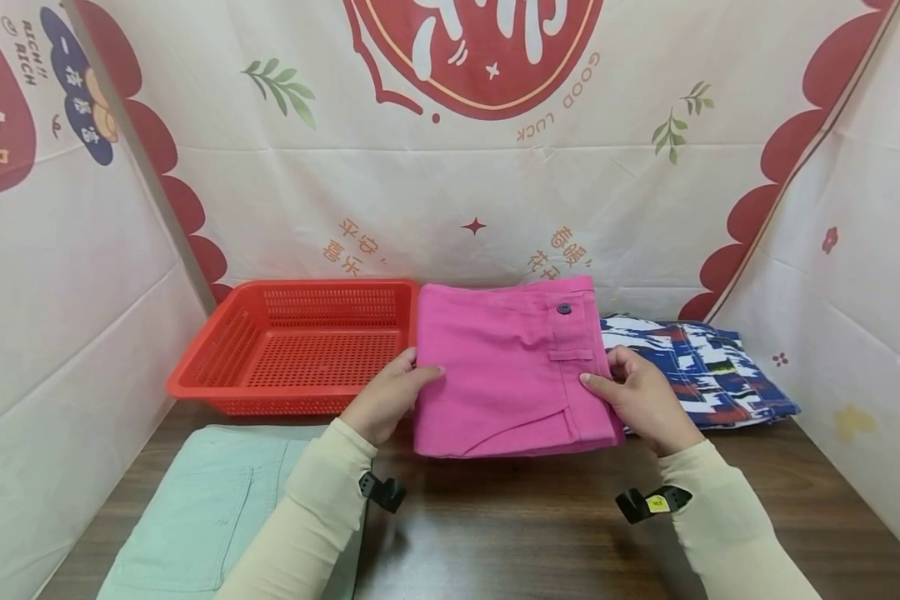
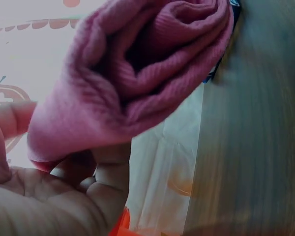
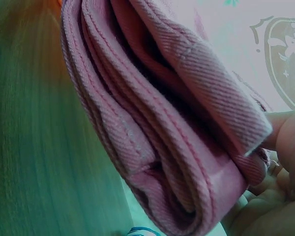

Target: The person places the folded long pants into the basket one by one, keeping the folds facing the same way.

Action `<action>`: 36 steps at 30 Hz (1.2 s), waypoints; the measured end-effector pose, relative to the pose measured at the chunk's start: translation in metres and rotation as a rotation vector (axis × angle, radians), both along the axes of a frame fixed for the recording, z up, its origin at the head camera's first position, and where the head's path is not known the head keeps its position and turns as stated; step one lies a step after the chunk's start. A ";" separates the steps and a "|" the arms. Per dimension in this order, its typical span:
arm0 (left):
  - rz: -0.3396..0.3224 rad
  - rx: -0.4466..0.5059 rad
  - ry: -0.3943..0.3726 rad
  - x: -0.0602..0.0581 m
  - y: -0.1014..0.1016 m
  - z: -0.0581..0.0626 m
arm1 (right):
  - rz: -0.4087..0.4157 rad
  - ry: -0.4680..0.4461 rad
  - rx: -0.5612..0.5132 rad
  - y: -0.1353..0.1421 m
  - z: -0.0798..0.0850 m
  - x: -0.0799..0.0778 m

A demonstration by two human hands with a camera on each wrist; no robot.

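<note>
A folded pair of pink pants (image 1: 502, 367) is held up between both hands, with a dark button at its upper right. My left hand (image 1: 393, 393) grips its left edge, thumb on the front and fingers behind. On the opposite edge, my right hand (image 1: 645, 398) pinches the cloth in the same way. The left wrist view shows the rounded folds of the pink pants (image 2: 103, 108) between thumb and fingers. Several stacked layers with stitched hems of the pants (image 3: 152, 113) appear in the right wrist view, the right hand (image 3: 273, 196) at their side.
A red perforated plastic basket (image 1: 292, 392) stands at the back left. In front of it lies a folded mint-green garment (image 1: 195, 508), partly under the left sleeve. A folded blue, white and red patterned garment (image 1: 712, 375) lies behind the right hand. Printed cloth walls (image 1: 457, 192) enclose the wooden table (image 1: 495, 533).
</note>
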State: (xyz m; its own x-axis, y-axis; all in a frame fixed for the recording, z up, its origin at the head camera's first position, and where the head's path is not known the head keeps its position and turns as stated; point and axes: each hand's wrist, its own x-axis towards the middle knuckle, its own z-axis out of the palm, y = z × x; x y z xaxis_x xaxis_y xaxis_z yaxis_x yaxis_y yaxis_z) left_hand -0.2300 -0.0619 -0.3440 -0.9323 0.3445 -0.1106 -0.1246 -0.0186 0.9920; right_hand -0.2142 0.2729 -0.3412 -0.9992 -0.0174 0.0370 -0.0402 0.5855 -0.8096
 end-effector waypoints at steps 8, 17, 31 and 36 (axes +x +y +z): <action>0.068 -0.071 0.044 -0.003 0.000 -0.010 | 0.068 -0.062 -0.063 -0.002 -0.004 -0.002; 0.078 -0.086 0.117 0.001 0.005 -0.012 | 0.083 -0.185 -0.240 -0.002 -0.015 -0.006; 0.048 -0.150 0.109 0.005 0.004 -0.010 | 0.084 -0.254 -0.405 -0.004 -0.018 -0.006; 0.034 -0.143 0.103 0.006 0.003 -0.008 | 0.084 -0.254 -0.398 -0.006 -0.021 -0.006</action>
